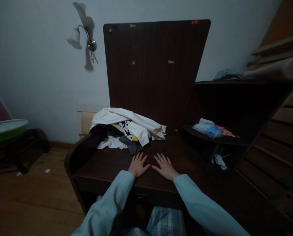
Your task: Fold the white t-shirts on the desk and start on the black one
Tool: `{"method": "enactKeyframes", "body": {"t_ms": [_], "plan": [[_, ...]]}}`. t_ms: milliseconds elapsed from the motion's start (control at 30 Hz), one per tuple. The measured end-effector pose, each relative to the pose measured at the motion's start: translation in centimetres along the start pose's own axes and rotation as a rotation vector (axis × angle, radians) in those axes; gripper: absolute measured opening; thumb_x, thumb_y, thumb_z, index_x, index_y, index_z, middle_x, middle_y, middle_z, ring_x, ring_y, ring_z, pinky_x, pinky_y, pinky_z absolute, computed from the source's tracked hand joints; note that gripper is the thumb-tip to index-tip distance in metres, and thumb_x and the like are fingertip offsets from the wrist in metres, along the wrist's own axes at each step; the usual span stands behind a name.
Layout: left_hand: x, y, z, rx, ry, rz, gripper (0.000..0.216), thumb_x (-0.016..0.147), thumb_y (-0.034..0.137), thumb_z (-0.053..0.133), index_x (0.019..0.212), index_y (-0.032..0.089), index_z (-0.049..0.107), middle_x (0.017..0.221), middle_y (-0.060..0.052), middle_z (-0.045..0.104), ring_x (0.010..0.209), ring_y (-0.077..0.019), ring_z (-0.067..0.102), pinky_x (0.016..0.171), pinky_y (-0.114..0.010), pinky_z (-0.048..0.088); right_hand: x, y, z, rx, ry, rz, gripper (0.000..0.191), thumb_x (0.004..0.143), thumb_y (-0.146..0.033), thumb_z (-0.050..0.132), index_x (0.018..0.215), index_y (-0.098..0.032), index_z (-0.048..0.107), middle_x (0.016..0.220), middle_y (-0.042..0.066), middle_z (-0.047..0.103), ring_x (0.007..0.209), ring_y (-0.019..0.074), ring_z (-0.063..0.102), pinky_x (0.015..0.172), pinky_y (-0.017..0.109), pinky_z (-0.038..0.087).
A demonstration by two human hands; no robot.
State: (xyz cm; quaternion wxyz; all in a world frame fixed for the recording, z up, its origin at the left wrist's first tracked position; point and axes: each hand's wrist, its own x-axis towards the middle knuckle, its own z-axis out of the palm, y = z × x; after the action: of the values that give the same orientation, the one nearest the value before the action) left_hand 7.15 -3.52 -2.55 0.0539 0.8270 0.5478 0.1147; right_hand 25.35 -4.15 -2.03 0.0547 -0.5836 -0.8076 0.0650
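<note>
My left hand (137,165) lies flat on the dark wooden desk (107,162), fingers spread, holding nothing. My right hand (165,167) lies flat beside it, also open and empty. Both are palm down, close together near the desk's front edge. Just beyond the fingertips sits a pile of clothes (126,129): a white garment on top, a black one with yellow print and a grey piece under it. Neither hand touches the pile. Light blue sleeves cover both arms.
A tall dark back panel (156,72) rises behind the desk. A side shelf at right holds a plastic packet (207,127); crumpled white paper (219,160) lies below. A wall lamp (83,37) hangs upper left. A green-rimmed tub (6,129) stands at far left on the wooden floor.
</note>
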Motion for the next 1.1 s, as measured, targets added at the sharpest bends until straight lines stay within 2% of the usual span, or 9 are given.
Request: {"method": "enactKeyframes", "body": {"t_ms": [300, 433, 533, 633, 767, 833, 933, 1000, 1100], "plan": [[0.0, -0.1, 0.2, -0.018, 0.026, 0.009, 0.061, 0.081, 0.055, 0.032, 0.13, 0.019, 0.036, 0.14, -0.012, 0.029, 0.129, -0.0281, 0.02, 0.103, -0.045, 0.019, 0.1, 0.2, 0.5, 0.008, 0.057, -0.017, 0.071, 0.079, -0.063, 0.025, 0.134, -0.02, 0.03, 0.143, 0.007, 0.022, 0.131, 0.0259, 0.014, 0.103, 0.046, 0.011], [0.1, -0.4, 0.2, -0.064, 0.085, 0.039, 0.057, 0.079, 0.051, 0.04, 0.125, 0.018, 0.044, 0.136, -0.012, 0.035, 0.127, -0.0295, 0.025, 0.101, -0.046, 0.023, 0.7, 0.2, 0.6, -0.007, 0.175, -0.022, 0.06, 0.083, -0.053, 0.03, 0.128, -0.015, 0.04, 0.134, 0.01, 0.039, 0.124, 0.0264, 0.03, 0.099, 0.041, 0.023], [0.5, -1.5, 0.0, -0.169, 0.144, 0.1, 0.044, 0.076, 0.042, 0.048, 0.113, 0.018, 0.055, 0.127, -0.011, 0.047, 0.12, -0.0266, 0.037, 0.099, -0.04, 0.029, 1.8, 0.2, 0.5, -0.006, 0.28, -0.017, 0.046, 0.084, -0.041, 0.033, 0.116, -0.014, 0.053, 0.117, 0.013, 0.054, 0.108, 0.0259, 0.045, 0.09, 0.037, 0.034], [1.2, -3.3, -0.5, -0.403, 0.266, 0.091, 0.029, 0.079, 0.032, 0.042, 0.091, 0.018, 0.064, 0.101, -0.008, 0.063, 0.096, -0.0194, 0.056, 0.088, -0.03, 0.04, 3.4, 0.5, 0.6, 0.046, 0.388, 0.015, 0.031, 0.083, -0.029, 0.036, 0.094, -0.016, 0.062, 0.097, 0.012, 0.062, 0.093, 0.0239, 0.052, 0.081, 0.034, 0.04], [1.9, -5.2, -1.0, -0.67, 0.547, -0.167, 0.029, 0.077, 0.029, 0.037, 0.075, 0.016, 0.063, 0.079, -0.005, 0.065, 0.077, -0.0174, 0.059, 0.073, -0.028, 0.044, 6.3, 1.1, 0.7, 0.327, 0.538, 0.108, 0.025, 0.076, -0.018, 0.037, 0.078, -0.017, 0.062, 0.081, 0.008, 0.062, 0.077, 0.0183, 0.057, 0.073, 0.029, 0.043], [2.0, -5.7, -0.9, -0.739, 0.588, -0.221, 0.027, 0.074, 0.03, 0.039, 0.072, 0.016, 0.062, 0.076, -0.005, 0.065, 0.075, -0.0175, 0.058, 0.07, -0.027, 0.043, 7.8, 1.1, 0.5, 0.481, 0.644, 0.142, 0.025, 0.074, -0.017, 0.038, 0.082, -0.015, 0.061, 0.085, 0.008, 0.062, 0.074, 0.0167, 0.058, 0.072, 0.028, 0.045], [2.2, -6.0, -0.6, -0.811, 0.551, -0.238, 0.025, 0.071, 0.03, 0.04, 0.068, 0.016, 0.061, 0.071, -0.004, 0.064, 0.072, -0.017, 0.058, 0.067, -0.026, 0.043, 10.0, 0.6, -0.2, 0.582, 0.79, 0.107, 0.028, 0.071, -0.016, 0.039, 0.089, -0.014, 0.061, 0.11, 0.011, 0.054, 0.086, 0.0171, 0.057, 0.079, 0.029, 0.044], [2.4, -6.1, -0.3, -0.846, 0.531, -0.257, 0.024, 0.07, 0.03, 0.041, 0.066, 0.016, 0.06, 0.068, -0.003, 0.063, 0.07, -0.0164, 0.058, 0.066, -0.025, 0.042, 11.4, 0.2, -1.0, 0.576, 0.816, 0.07, 0.029, 0.07, -0.016, 0.041, 0.09, -0.016, 0.062, 0.126, 0.01, 0.043, 0.099, 0.0182, 0.053, 0.086, 0.029, 0.041], [2.6, -6.2, -0.1, -0.885, 0.52, -0.272, 0.023, 0.069, 0.03, 0.041, 0.065, 0.016, 0.06, 0.066, -0.003, 0.062, 0.067, -0.0157, 0.057, 0.064, -0.024, 0.041, 13.1, 0.0, -2.3, 0.542, 0.749, 0.07, 0.028, 0.068, -0.015, 0.046, 0.089, -0.019, 0.064, 0.136, 0.006, 0.031, 0.109, 0.0194, 0.048, 0.092, 0.029, 0.037]]}}
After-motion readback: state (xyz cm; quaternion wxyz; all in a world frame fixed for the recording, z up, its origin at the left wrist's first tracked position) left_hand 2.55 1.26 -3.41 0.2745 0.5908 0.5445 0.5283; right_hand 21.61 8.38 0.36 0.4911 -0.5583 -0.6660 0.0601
